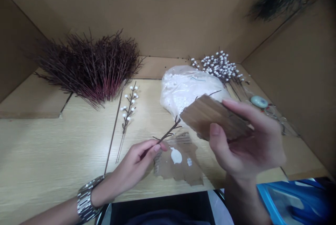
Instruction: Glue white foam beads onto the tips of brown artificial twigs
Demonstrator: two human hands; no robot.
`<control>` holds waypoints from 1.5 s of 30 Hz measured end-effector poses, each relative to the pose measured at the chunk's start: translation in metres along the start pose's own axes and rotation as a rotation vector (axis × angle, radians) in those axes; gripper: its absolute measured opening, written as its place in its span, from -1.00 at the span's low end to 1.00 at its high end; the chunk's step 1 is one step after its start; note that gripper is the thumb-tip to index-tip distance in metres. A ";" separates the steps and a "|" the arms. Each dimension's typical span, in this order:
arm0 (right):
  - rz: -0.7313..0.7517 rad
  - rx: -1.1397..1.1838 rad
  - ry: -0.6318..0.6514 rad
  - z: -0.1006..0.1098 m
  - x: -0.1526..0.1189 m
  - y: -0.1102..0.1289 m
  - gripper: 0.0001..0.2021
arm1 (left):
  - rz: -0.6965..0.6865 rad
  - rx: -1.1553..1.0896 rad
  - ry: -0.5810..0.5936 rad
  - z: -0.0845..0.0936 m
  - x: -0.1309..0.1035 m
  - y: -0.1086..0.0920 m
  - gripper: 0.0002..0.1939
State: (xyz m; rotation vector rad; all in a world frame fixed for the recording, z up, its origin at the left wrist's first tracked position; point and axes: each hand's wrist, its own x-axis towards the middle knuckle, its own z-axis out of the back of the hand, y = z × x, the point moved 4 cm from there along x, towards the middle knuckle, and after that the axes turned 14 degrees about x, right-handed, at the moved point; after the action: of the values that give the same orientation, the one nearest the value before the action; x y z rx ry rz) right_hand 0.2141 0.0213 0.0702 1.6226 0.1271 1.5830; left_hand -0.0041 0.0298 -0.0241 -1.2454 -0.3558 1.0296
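Between the thumb and fingers of my left hand point(145, 156) is a brown artificial twig point(169, 134), its branched tip pointing up and to the right. My right hand point(246, 139) grips a folded or torn piece of brown cardboard point(212, 114), raised above the table near the twig's tip. Whether anything lies behind that cardboard is hidden. Below, a ragged cardboard sheet point(181, 176) lies on the table with a white glue-like blob point(176, 155) and a smaller white smear on it. Left of it rests one twig with white berries point(128, 109).
A big pile of bare brown twigs point(94, 64) lies at the back left. Behind my right hand sits a clear plastic bag of white balls point(189, 85), with white-berried twigs point(220, 65) beside it. Cardboard walls point(183, 15) enclose the table. A blue container point(291, 200) stands at the lower right.
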 end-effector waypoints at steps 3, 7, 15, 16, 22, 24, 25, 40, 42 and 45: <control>0.148 -0.031 -0.001 -0.004 0.006 0.012 -0.37 | 0.000 0.011 -0.006 0.000 0.000 0.001 -0.66; 0.171 -0.075 0.034 -0.009 0.011 0.014 -0.38 | -0.011 0.028 -0.012 -0.001 0.001 0.000 -0.66; 0.113 -0.100 0.119 -0.009 0.011 0.013 -0.37 | -0.012 0.028 -0.004 0.001 0.001 -0.001 -0.66; 0.114 -0.097 0.110 -0.009 0.011 0.013 -0.38 | -0.011 0.030 -0.003 0.001 0.001 -0.001 -0.66; 0.136 -0.082 0.094 -0.009 0.010 0.012 -0.37 | -0.021 0.023 -0.007 0.000 0.001 0.000 -0.67; 0.137 -0.076 0.095 -0.010 0.010 0.012 -0.37 | -0.021 0.016 -0.008 0.000 0.001 0.000 -0.67; 0.141 -0.072 0.068 -0.008 0.010 0.013 -0.38 | -0.018 0.014 -0.006 0.000 0.001 0.000 -0.67; 0.125 -0.045 -0.282 0.018 0.006 -0.002 -0.53 | 0.049 -0.041 -0.002 0.000 0.001 0.006 -0.56; 0.095 -0.060 -0.233 0.017 0.003 -0.006 -0.53 | 0.069 -0.066 0.013 -0.002 0.002 0.007 -0.54; 0.077 -0.077 -0.182 0.015 -0.002 -0.008 -0.52 | 0.109 -0.099 0.035 -0.003 0.001 0.008 -0.51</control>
State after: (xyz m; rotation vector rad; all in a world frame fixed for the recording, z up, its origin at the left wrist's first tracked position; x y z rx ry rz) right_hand 0.2306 0.0179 0.0666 1.7193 -0.0928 1.4702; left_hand -0.0048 0.0283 -0.0327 -1.3828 -0.3175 1.0926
